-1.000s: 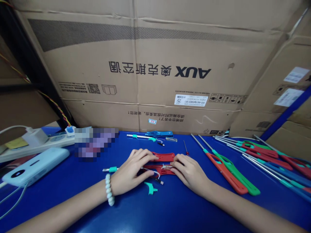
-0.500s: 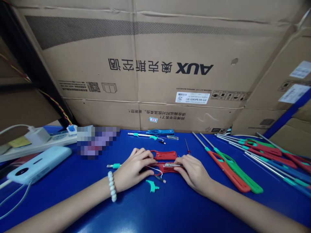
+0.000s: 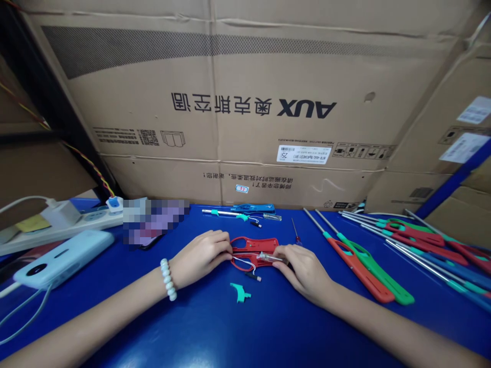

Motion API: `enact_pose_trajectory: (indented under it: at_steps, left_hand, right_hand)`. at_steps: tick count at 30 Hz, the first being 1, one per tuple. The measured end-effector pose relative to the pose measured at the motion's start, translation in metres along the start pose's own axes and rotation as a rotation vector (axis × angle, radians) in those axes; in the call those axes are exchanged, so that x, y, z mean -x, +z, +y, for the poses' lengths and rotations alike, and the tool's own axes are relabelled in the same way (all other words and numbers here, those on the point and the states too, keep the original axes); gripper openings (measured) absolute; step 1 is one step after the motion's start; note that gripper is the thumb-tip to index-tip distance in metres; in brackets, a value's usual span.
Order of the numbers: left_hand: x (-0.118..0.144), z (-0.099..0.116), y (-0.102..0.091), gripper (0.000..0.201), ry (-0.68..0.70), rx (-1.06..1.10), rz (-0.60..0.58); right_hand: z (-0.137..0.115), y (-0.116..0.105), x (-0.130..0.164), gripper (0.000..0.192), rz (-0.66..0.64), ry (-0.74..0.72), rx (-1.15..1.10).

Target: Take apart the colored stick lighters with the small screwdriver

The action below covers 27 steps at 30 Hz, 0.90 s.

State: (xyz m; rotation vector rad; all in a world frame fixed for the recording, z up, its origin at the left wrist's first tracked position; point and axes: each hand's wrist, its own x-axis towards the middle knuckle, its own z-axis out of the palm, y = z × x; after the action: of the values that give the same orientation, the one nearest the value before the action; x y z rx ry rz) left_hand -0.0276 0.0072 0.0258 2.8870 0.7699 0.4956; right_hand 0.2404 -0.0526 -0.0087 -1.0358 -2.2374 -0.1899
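Two red plastic lighter-handle halves (image 3: 256, 245) lie on the blue table (image 3: 245, 332) in front of me. My left hand (image 3: 199, 256), a white bead bracelet on its wrist, grips the left end of the nearer red half. My right hand (image 3: 303, 270) pinches a small clear gas tube (image 3: 270, 256) at the right end of that half. Thin white wires with a dark tip (image 3: 251, 271) trail from the handle. A loose teal trigger piece (image 3: 240, 292) lies just in front of it.
Several long red, green and blue gas lighters (image 3: 368, 266) lie at the right. A taken-apart blue lighter (image 3: 245, 210) and a small screwdriver (image 3: 294, 231) lie behind. A power strip (image 3: 57, 227) and a light-blue power bank (image 3: 57, 259) sit at left. Cardboard boxes (image 3: 245, 112) wall the back.
My left hand slid left, and the metal tube with its teal collar that stuck out beside it is no longer seen. The red handle parts now lie more exposed.
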Motion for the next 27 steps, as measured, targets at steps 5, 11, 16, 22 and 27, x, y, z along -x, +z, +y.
enact_pose_trajectory:
  at_steps: [5, 11, 16, 22, 27]
  left_hand:
    - [-0.001, 0.005, -0.004, 0.016, -0.024, 0.104, 0.01]
    - [0.001, 0.014, -0.005, 0.005, -0.01, 0.189, -0.064]
    - [0.0, 0.025, 0.003, 0.013, -0.01, 0.247, -0.033]
    - [-0.003, 0.031, 0.011, 0.029, 0.058, 0.349, -0.002]
    - [0.001, 0.023, 0.011, 0.027, 0.074, 0.383, 0.055]
  right_hand:
    - [0.0, -0.001, 0.0, 0.017, 0.001, -0.013, 0.012]
    - [-0.004, -0.006, -0.003, 0.018, 0.004, -0.055, -0.016]
    - [-0.005, -0.009, -0.005, 0.014, 0.033, -0.182, -0.034]
    - [-0.008, -0.008, -0.005, 0.017, 0.053, -0.219, -0.008]
    - [0.005, -0.009, -0.006, 0.022, 0.156, 0.048, -0.03]
